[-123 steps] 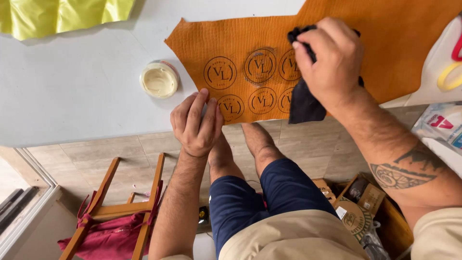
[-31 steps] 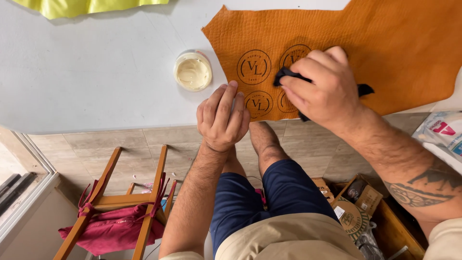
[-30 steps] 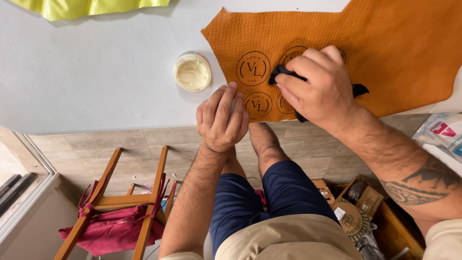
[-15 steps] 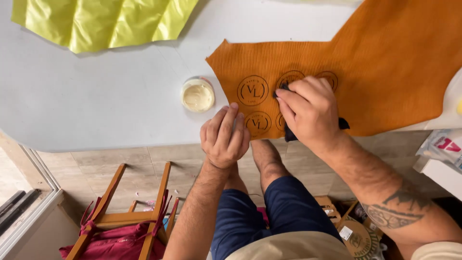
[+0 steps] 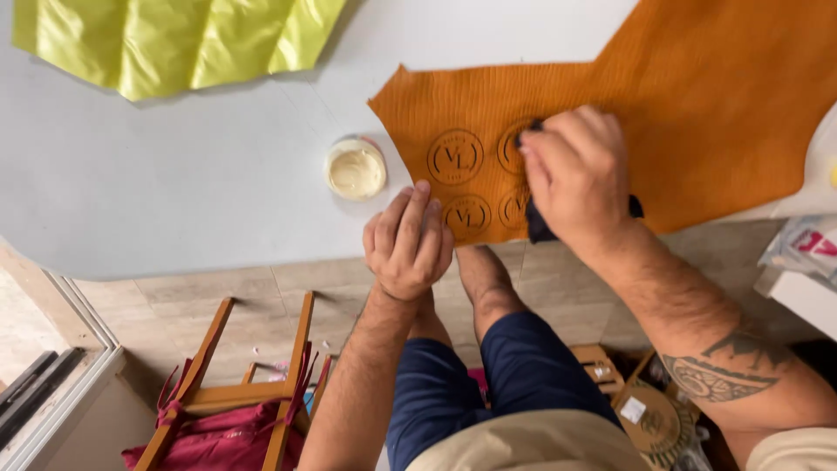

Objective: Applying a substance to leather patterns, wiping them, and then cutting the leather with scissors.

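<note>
An orange ribbed leather piece (image 5: 697,96) lies on the white table (image 5: 174,183), stamped with several round emblems (image 5: 455,157). My right hand (image 5: 575,174) presses a dark cloth (image 5: 539,228) onto the emblems; most of the cloth is hidden under the hand. My left hand (image 5: 408,240) rests fingertips on the leather's near edge by the table rim, holding nothing. A small open tin of pale cream (image 5: 355,168) sits just left of the leather.
A yellow-green sheet (image 5: 174,39) lies at the table's far left. Below the table edge stand a wooden chair with red fabric (image 5: 231,410) and a box of items (image 5: 654,410) on the tiled floor. Packages (image 5: 802,253) sit at right.
My right hand has kept rubbing the cloth over the emblems, shifting slightly up the leather. The view has tilted, showing more of the yellow-green sheet. My left hand stays on the leather's edge.
</note>
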